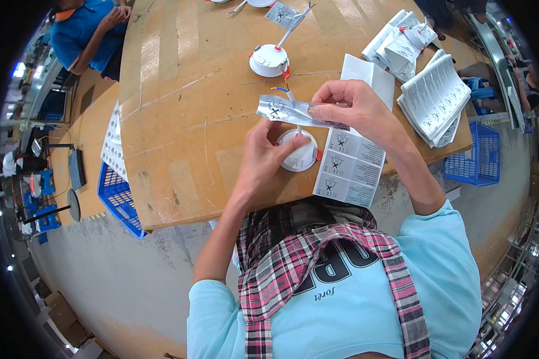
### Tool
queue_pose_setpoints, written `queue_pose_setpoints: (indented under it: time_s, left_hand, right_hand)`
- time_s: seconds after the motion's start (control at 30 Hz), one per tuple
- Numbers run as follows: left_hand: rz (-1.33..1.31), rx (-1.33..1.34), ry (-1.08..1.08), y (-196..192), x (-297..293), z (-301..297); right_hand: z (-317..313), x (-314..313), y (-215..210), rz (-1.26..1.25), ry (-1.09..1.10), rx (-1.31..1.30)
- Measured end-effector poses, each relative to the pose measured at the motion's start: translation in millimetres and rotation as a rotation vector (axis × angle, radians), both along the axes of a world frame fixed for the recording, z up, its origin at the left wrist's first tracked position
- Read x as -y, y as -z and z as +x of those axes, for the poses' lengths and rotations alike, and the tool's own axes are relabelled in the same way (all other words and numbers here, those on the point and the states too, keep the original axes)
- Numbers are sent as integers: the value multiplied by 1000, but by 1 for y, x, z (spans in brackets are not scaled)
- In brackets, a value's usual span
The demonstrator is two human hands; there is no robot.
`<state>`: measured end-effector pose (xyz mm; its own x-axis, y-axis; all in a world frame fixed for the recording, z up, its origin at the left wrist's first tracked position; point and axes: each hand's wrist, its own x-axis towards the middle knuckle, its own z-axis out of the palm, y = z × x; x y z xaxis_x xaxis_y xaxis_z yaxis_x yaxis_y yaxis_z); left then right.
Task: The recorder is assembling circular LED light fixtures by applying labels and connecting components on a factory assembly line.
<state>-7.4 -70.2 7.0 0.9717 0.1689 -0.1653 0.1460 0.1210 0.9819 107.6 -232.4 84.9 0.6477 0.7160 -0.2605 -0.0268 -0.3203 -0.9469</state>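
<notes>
Near the table's front edge, my left hand (259, 157) grips a round white downlight (299, 158), its thumb across the disc. A short white cable with bare blue and brown wire ends rises from the downlight. My right hand (359, 112) pinches one end of a silver printed label (276, 110) between thumb and fingers. The label lies across the cable, and its other end reaches above my left hand. Whether it sticks to the cable, I cannot tell. Beneath my right forearm, a sheet of similar labels (350, 172) overhangs the table edge.
Another downlight (269, 60) with a labelled cable stands farther back on the brown table (179, 119). Stacks of folded leaflets (434, 99) lie at the right. Blue plastic baskets (474, 157) stand beside the table. A person in a blue shirt (81, 33) is at the far left.
</notes>
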Motion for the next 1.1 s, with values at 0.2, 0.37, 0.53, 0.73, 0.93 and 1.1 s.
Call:
queue_pose_setpoints:
  time_s: [0.2, 0.37, 0.53, 0.73, 0.93, 1.1]
  left_hand:
    - [267, 72, -127, 7, 3, 7]
    - [165, 119, -77, 9, -1, 7]
    - [-18, 227, -222, -22, -16, -7]
    - [412, 242, -248, -65, 2, -14]
    - [65, 48, -63, -36, -17, 0]
    - [-70, 112, -133, -24, -16, 15]
  right_hand:
    - [-18, 14, -11, 56, -219, -278]
    - [-30, 21, -23, 100, -289, 21]
    - [-26, 14, -31, -91, -13, 268]
    - [-25, 1, -26, -99, -22, 446]
    - [-13, -3, -19, -75, -26, 450]
    - [-4, -7, 8, -5, 47, 565]
